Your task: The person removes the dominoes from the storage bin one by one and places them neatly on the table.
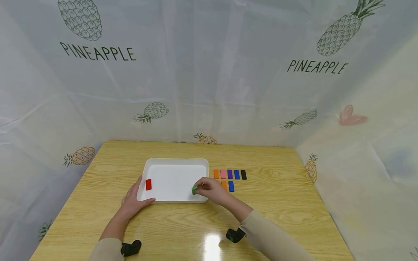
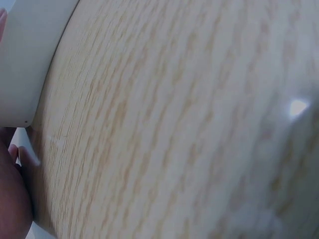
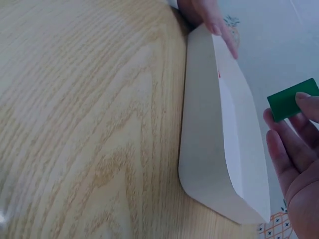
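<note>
A white tray (image 1: 176,162) sits on the wooden table (image 1: 196,224), with a red block (image 1: 148,184) lying inside near its left wall. My right hand (image 1: 209,189) pinches a green block (image 1: 194,190) over the tray's near right corner; the right wrist view shows the green block (image 3: 291,99) between my fingertips (image 3: 309,104) above the tray (image 3: 214,144). My left hand (image 1: 134,198) rests on the tray's near left corner, thumb along the front rim. In the left wrist view only the tray's outer wall (image 2: 25,59) and table show.
A row of small blocks lies right of the tray: orange (image 1: 216,174), pink (image 1: 223,174), purple (image 1: 230,174), blue (image 1: 236,174), black (image 1: 243,174). Another blue block (image 1: 231,186) and an orange one (image 1: 224,184) lie nearer. Pineapple-print sheets wall the table on three sides.
</note>
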Available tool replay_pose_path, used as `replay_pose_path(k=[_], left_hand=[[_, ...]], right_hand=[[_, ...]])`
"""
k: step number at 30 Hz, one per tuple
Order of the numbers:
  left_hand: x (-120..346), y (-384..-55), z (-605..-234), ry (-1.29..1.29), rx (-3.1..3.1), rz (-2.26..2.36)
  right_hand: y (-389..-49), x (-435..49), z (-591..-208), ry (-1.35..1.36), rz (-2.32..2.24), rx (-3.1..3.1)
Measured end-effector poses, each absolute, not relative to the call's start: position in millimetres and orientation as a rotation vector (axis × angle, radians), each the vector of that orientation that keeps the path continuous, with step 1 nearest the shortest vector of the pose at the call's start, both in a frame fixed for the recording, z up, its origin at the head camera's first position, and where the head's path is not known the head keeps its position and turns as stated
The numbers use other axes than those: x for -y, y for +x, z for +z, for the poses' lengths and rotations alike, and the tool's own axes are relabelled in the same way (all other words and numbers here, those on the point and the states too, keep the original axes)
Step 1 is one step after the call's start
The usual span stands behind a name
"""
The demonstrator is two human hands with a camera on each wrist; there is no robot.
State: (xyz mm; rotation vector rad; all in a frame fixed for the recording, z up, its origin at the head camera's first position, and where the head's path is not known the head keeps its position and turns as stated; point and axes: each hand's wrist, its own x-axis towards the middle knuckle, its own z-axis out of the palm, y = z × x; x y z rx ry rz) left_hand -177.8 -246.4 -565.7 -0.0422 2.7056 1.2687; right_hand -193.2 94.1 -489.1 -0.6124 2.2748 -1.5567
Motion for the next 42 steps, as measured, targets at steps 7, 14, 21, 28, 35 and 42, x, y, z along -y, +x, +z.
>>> replay_pose_path(k=[7, 14, 21, 28, 35, 42], left_hand=[[246.1, -178.3, -567.1, -0.041, -2.717, 1.273], [246.2, -177.0, -566.2, -0.044, -2.728, 1.259], [246.6, -175.7, -567.1, -0.045, -2.734, 1.269], [246.3, -178.0, -569.0, -0.044, -2.732, 1.270], [245.4, -177.0, -568.6, -0.041, -2.731, 1.277], [245.5, -176.7, -567.5, -0.034, -2.738, 1.266]], right_hand=[[-175.5, -107.3, -463.6, -0.574, -1.610, -2.255], [-172.7, -123.4, -463.7, -0.555, -1.682, -2.244], [-181.5, -140.4, -498.3, -0.489, -1.721, -2.242], [-179.9, -158.5, -511.8, -0.422, -1.735, -2.277], [-179.5, -175.3, -523.6, -0.373, -1.770, -2.240], [-179.0, -189.7, -530.0, -0.336, -1.783, -2.264]])
